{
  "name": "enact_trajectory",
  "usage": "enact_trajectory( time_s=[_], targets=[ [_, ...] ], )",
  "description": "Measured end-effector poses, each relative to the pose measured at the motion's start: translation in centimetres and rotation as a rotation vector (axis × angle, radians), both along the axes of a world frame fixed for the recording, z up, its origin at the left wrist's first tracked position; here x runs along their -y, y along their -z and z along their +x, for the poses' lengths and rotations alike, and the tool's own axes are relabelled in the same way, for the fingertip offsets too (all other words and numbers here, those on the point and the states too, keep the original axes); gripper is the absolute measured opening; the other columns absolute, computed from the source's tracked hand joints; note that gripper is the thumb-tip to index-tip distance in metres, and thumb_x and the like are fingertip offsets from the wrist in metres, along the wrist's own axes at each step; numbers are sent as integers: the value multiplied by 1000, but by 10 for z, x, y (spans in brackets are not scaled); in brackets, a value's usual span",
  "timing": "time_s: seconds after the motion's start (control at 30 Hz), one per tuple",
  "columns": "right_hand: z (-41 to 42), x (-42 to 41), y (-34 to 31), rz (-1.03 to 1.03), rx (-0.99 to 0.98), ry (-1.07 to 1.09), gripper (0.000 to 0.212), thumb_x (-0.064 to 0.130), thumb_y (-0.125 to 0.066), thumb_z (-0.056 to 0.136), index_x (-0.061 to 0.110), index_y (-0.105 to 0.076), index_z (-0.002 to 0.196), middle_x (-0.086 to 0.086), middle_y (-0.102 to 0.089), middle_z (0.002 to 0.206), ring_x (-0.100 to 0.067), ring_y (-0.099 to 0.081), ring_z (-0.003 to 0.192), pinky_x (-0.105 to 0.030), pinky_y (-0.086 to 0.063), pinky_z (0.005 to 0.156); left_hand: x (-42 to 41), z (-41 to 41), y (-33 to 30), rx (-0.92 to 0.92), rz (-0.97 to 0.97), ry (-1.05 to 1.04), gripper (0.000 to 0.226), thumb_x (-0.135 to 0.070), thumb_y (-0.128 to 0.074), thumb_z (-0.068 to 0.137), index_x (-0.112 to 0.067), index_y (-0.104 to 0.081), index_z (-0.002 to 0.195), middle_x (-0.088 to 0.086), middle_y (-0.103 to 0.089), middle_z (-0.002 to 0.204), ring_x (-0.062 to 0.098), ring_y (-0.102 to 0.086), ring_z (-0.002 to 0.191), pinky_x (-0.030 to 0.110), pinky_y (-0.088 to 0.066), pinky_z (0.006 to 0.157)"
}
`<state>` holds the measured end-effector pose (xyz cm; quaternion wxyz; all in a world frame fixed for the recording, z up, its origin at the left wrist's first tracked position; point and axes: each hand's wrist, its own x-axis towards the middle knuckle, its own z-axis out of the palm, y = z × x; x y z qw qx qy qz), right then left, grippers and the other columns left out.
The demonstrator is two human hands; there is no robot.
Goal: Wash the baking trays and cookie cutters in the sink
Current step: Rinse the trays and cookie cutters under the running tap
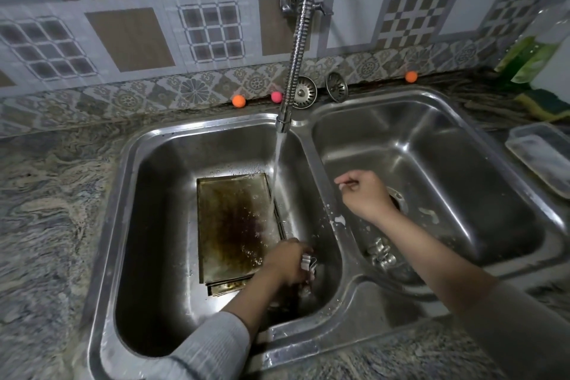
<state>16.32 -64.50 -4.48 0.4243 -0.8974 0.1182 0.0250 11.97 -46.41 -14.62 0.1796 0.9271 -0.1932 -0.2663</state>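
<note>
A stack of stained baking trays [234,225] lies flat in the left sink basin [154,241]. Water streams from the flexible faucet [296,49] onto the trays' right edge. My left hand [287,261] is low in the left basin beside the trays, gripping a small metal cookie cutter [310,262] with foam on it. My right hand [364,194] hovers over the right basin [447,170] with fingers loosely curled; what it pinches, if anything, I cannot tell. A few metal cookie cutters [381,254] lie on the right basin's floor.
Two sink strainers [320,89] lean against the tiled backsplash. Small orange and pink balls [239,101] sit on the back ledge. At right stand a dish-soap bottle [543,49], a sponge [546,103] and a clear plastic tray [543,154]. Granite counter [52,210] surrounds the sink.
</note>
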Motion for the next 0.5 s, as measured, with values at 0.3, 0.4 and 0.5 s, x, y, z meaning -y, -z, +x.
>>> enact_trajectory(
  time_s=[0.3,0.4,0.5],
  targets=[
    [18,-46,-18,360,126,-24,21,-3,-55,88,14,-67,89,-11,-69,89,-16,-63,75,-22,-52,77,-32,39,-60,-149,-859,-720,48,-4,-78,74,-6,-58,117,2,-58,107,11,-59,89,10,-49,60],
    [28,-64,-21,404,45,-69,17,1,-59,88,13,-68,96,-11,-69,98,-18,-65,83,-24,-53,79,-40,56,-85,-77,-1030,-774,49,1,-74,76,-2,-57,122,6,-59,113,6,-62,87,11,-51,65],
    [36,-77,-26,486,-86,-70,18,10,-60,90,14,-66,107,-4,-69,98,-13,-64,84,-24,-51,76,-45,69,-99,-15,-1107,-739,57,0,-75,75,-8,-55,128,7,-60,123,9,-65,100,27,-56,85]
  ],
)
